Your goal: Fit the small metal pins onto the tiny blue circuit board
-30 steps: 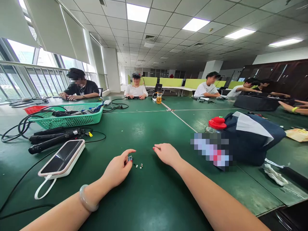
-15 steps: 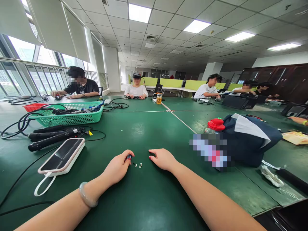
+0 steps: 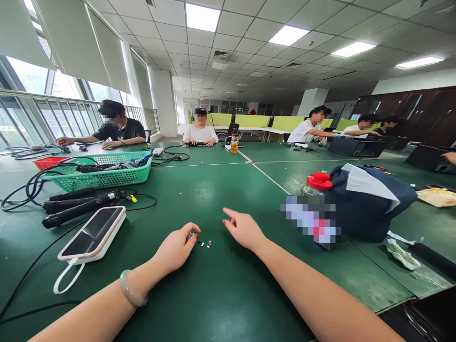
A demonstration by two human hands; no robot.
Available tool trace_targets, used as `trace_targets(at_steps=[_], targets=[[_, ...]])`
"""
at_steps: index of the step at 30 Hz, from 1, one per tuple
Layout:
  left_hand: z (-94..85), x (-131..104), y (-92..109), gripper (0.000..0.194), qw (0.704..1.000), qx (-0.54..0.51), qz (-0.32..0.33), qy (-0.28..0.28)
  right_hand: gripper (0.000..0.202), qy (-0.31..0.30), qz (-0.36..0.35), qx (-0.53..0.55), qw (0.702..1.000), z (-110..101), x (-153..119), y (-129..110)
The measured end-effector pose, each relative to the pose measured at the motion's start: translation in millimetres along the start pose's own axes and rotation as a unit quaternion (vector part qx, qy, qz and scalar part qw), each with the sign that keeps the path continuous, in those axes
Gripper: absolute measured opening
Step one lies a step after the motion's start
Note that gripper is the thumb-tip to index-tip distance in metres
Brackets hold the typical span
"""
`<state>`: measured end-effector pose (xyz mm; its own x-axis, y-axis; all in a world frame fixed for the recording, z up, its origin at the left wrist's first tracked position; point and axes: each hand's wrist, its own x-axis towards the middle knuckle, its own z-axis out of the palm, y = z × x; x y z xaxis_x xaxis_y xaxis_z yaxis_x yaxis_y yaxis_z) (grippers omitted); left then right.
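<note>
My left hand (image 3: 178,246) rests on the green table with its fingers curled round a small dark blue piece (image 3: 191,235). Most of that piece is hidden by the thumb and fingers, so its kind cannot be made out. Just right of the fingertips lie a tiny white part (image 3: 203,244) and a small white-and-metal part (image 3: 209,244). My right hand (image 3: 245,231) hovers farther right, apart from these parts. Its index finger points forward, its thumb stands off from it, and nothing shows between them.
Left of me are a phone on a white power bank (image 3: 93,235), black handles with cables (image 3: 83,204) and a green basket (image 3: 101,175). On the right lie a dark blue bag (image 3: 366,204), a red-lidded bottle (image 3: 318,183) and crumpled tissue (image 3: 402,254). Several people sit around the table.
My right hand has lifted slightly and moved forward, its index finger and thumb spreading wider. My left hand stays nearly in place. At the far left, a person's arm has reached further out.
</note>
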<state>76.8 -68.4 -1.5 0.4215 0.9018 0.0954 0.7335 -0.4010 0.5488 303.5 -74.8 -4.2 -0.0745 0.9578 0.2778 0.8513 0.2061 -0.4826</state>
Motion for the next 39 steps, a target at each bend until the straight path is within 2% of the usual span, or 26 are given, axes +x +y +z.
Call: trace_targets(at_steps=[2, 3, 5, 6, 11, 14, 21, 27, 31, 35, 39], targets=[[-0.7, -0.7, 1.6, 0.024, 1.000, -0.004, 0.004, 0.000, 0.044, 0.123, 0.009, 0.027, 0.992, -12.4, 0.2, -0.8], [-1.0, -0.9, 2.3, 0.025, 1.000, -0.006, 0.006, 0.002, 0.043, 0.159, 0.031, 0.042, 0.986, -17.4, 0.2, -0.4], [-1.4, -0.4, 2.8, 0.027, 1.000, -0.011, 0.007, 0.011, 0.043, 0.133, 0.048, 0.060, 0.988, -21.9, -0.5, 0.0], [-1.3, 0.0, 2.3, 0.027, 1.000, -0.018, 0.007, 0.017, 0.042, 0.110, 0.033, 0.056, 0.992, -21.0, -1.4, -0.7], [1.1, 3.3, -6.3, 0.023, 0.996, -0.077, -0.003, 0.038, 0.022, -0.032, -0.122, 0.044, 0.991, 6.6, -9.4, -17.3], [2.1, 4.6, -10.0, 0.024, 0.993, -0.107, -0.007, 0.039, 0.023, -0.081, -0.173, 0.022, 0.981, 24.2, -12.9, -26.0], [6.1, 6.7, -10.4, 0.031, 0.987, -0.159, 0.003, 0.019, 0.015, -0.096, -0.171, 0.023, 0.980, 34.3, -13.1, -24.1], [4.8, 6.1, -13.0, 0.029, 0.990, -0.142, -0.006, 0.023, 0.016, -0.095, -0.144, 0.024, 0.985, 34.4, -11.5, -22.1], [3.2, 4.4, -9.5, 0.026, 0.991, -0.130, -0.017, 0.000, 0.011, -0.098, -0.122, 0.018, 0.988, 32.6, -10.2, -22.8], [4.3, 0.8, -2.2, 0.020, 0.991, -0.127, 0.016, -0.041, 0.006, -0.092, -0.119, 0.002, 0.989, 34.5, -9.5, -24.1], [5.5, -2.4, 2.7, 0.019, 0.986, -0.147, 0.049, -0.061, 0.007, -0.082, -0.149, -0.019, 0.985, 40.0, -10.1, -22.5]])
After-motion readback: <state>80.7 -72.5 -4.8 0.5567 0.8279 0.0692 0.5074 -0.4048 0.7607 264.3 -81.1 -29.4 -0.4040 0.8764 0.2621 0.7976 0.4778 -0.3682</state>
